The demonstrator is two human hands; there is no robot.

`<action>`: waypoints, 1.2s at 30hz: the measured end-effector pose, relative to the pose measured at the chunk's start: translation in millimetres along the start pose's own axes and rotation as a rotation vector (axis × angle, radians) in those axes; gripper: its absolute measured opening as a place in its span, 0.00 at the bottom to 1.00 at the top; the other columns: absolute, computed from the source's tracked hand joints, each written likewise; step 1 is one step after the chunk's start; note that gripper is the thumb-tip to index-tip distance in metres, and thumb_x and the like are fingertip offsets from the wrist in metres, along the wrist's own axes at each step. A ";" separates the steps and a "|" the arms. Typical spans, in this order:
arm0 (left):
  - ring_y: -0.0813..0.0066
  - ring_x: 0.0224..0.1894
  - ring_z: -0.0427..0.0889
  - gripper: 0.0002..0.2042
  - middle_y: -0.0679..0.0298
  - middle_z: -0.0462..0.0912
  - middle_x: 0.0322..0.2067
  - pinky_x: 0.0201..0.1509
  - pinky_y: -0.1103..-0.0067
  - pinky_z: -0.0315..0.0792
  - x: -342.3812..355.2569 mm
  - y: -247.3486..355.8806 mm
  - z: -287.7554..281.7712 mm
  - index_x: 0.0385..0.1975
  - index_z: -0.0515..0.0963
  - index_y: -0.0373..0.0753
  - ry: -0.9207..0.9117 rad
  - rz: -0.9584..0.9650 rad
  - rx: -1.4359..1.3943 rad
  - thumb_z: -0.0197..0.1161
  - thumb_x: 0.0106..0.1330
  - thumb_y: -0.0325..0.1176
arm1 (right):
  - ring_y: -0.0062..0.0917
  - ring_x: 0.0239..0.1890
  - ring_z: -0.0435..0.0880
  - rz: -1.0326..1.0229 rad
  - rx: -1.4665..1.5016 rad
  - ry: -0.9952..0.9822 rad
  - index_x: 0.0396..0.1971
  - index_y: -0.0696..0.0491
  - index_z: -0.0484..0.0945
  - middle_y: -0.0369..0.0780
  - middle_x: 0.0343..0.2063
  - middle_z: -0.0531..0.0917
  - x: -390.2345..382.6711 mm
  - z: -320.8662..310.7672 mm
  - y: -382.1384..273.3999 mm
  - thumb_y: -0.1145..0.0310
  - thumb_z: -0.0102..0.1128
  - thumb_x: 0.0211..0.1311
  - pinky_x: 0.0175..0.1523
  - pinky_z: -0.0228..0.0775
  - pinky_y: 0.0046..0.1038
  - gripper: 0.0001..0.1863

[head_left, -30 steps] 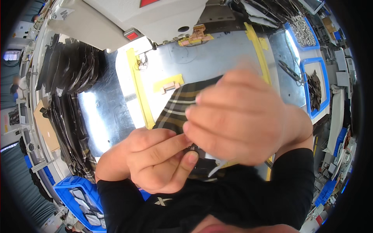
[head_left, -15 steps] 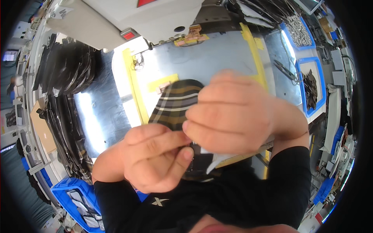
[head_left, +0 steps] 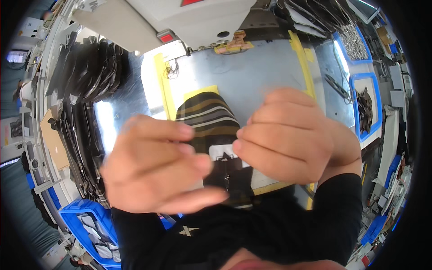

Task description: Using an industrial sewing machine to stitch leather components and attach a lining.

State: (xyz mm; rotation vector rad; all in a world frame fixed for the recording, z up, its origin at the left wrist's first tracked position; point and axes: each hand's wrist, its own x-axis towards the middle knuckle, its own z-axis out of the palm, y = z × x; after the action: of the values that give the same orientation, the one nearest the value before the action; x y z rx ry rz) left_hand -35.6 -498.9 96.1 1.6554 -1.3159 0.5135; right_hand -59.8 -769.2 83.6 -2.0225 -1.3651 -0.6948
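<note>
A striped brown, black and white fabric piece [head_left: 209, 110] lies on the table before me. Over its near part is a dark strip [head_left: 220, 173] with a small metal fitting that looks like a zipper, and a white patch [head_left: 220, 150] at its top. My left hand [head_left: 155, 166], somewhat blurred, is beside the strip with its fingers apart and nothing visible in them. My right hand [head_left: 285, 137] is closed, fingertips at the right edge of the white patch. What its fingers pinch, if anything, is hidden.
A white sewing machine [head_left: 202, 20] stands over the metal table [head_left: 252, 67]. Dark fabric pieces [head_left: 87, 69] are stacked at left. Blue bins hold grey-white pieces [head_left: 96, 238] at lower left, metal parts [head_left: 353, 42] and dark pieces [head_left: 365, 110] at right. Small snips [head_left: 337, 87] lie nearby.
My hands, together at the fabric half a second ago, have drawn apart. The left moved left and its fingers opened; the white patch and the metal fitting between them now show.
</note>
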 end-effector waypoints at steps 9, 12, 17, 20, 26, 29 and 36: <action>0.58 0.35 0.88 0.11 0.47 0.87 0.39 0.34 0.75 0.80 13.3 10.6 -24.0 0.34 0.89 0.32 -0.242 -0.339 -0.203 0.75 0.50 0.22 | 0.28 0.37 0.85 -0.016 -0.036 -0.003 0.39 0.55 0.85 0.37 0.37 0.87 2.6 -5.2 -10.6 0.79 0.72 0.49 0.40 0.78 0.31 0.14; 0.60 0.35 0.88 0.13 0.49 0.86 0.38 0.35 0.74 0.80 9.4 8.3 -20.3 0.35 0.89 0.32 -0.206 -0.208 -0.103 0.74 0.46 0.19 | 0.27 0.37 0.84 0.002 -0.035 -0.003 0.38 0.54 0.85 0.37 0.36 0.87 2.4 -3.3 -12.9 0.80 0.72 0.50 0.40 0.78 0.30 0.14; 0.62 0.34 0.86 0.15 0.54 0.86 0.38 0.34 0.74 0.78 12.5 4.2 -11.4 0.33 0.90 0.33 -0.207 -0.073 -0.050 0.74 0.40 0.20 | 0.27 0.36 0.84 -0.025 -0.047 0.031 0.37 0.53 0.85 0.36 0.35 0.87 1.9 0.8 -11.4 0.80 0.71 0.52 0.39 0.77 0.29 0.11; 0.63 0.34 0.85 0.15 0.56 0.86 0.38 0.32 0.75 0.74 8.1 3.0 -6.8 0.32 0.90 0.33 -0.184 -0.045 -0.029 0.74 0.39 0.21 | 0.27 0.35 0.84 -0.022 -0.031 0.037 0.37 0.53 0.85 0.36 0.35 0.87 1.3 3.8 -12.6 0.81 0.71 0.52 0.39 0.76 0.29 0.12; 0.64 0.34 0.87 0.10 0.57 0.87 0.37 0.29 0.76 0.71 11.8 8.1 -11.3 0.31 0.89 0.34 -0.212 0.108 0.193 0.74 0.46 0.21 | 0.26 0.35 0.84 -0.021 -0.005 0.032 0.36 0.53 0.85 0.36 0.35 0.87 3.7 3.1 -13.5 0.80 0.71 0.53 0.39 0.76 0.29 0.10; 0.61 0.35 0.90 0.07 0.55 0.88 0.39 0.29 0.76 0.77 6.6 7.7 -1.1 0.31 0.88 0.33 -0.155 0.134 0.170 0.73 0.51 0.22 | 0.26 0.35 0.84 0.002 -0.002 0.018 0.35 0.53 0.85 0.36 0.35 0.87 6.3 0.0 -18.0 0.78 0.71 0.54 0.40 0.77 0.29 0.09; 0.60 0.37 0.92 0.08 0.50 0.89 0.41 0.35 0.77 0.87 9.5 3.6 0.9 0.34 0.86 0.28 -0.205 0.085 0.031 0.72 0.53 0.19 | 0.28 0.38 0.86 -0.009 0.038 0.051 0.35 0.52 0.85 0.36 0.36 0.88 2.4 2.8 -11.5 0.76 0.72 0.56 0.43 0.79 0.29 0.07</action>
State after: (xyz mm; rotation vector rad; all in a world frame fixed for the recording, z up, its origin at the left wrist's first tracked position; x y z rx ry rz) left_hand -35.9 -504.7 104.6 1.7193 -1.5394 0.4246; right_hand -69.5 -762.3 85.5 -1.9567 -1.3485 -0.7145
